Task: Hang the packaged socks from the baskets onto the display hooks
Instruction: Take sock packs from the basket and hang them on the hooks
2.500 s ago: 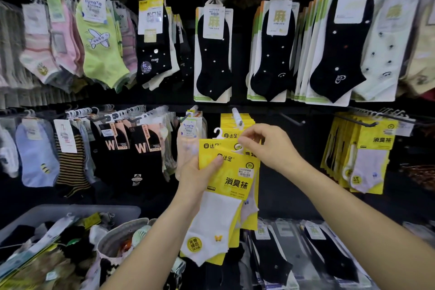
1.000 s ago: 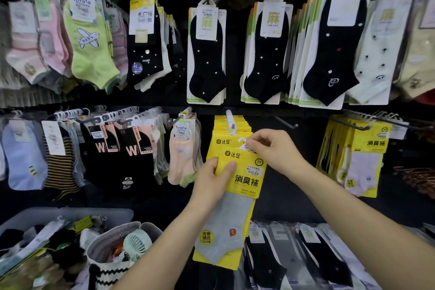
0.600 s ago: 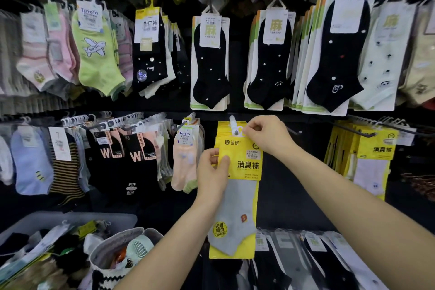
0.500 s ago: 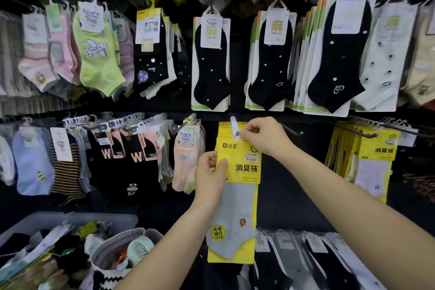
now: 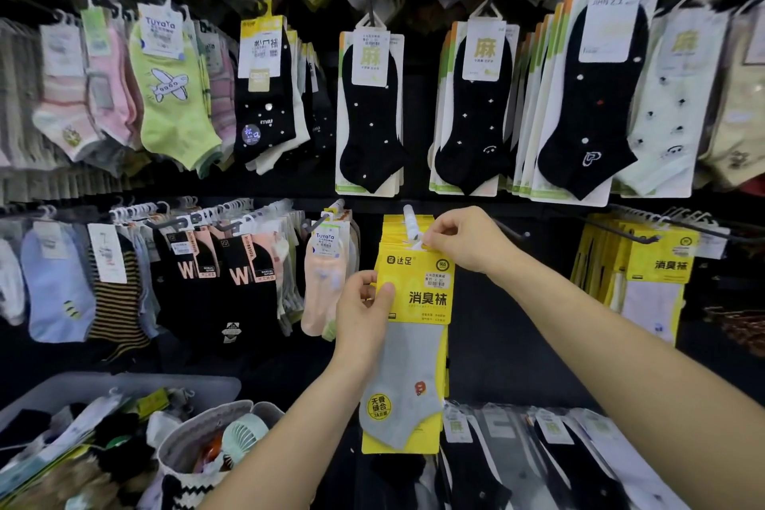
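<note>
A yellow sock package (image 5: 418,302) with a grey sock inside hangs in front of a stack of like yellow packages. My left hand (image 5: 362,313) grips its left edge, thumb on the front. My right hand (image 5: 463,238) pinches the white hanger tab at the package's top, right at the white-tipped display hook (image 5: 411,222). The tab sits at the hook's tip; whether it is fully threaded on is hidden by my fingers. A grey basket (image 5: 124,383) with loose sock packs stands at the lower left.
Sock packs fill the hooks all around: black ones above, yellow ones (image 5: 645,269) to the right, black and peach ones (image 5: 232,273) to the left. A woven bag (image 5: 186,447) with a small fan sits beside the basket. Flat sock packs lie below.
Both hands have lifted the yellow grey-sock package up to the hook; my right hand moved its tab to the hook's tip. In the oldest frame a white-sock package was the front one I held.
</note>
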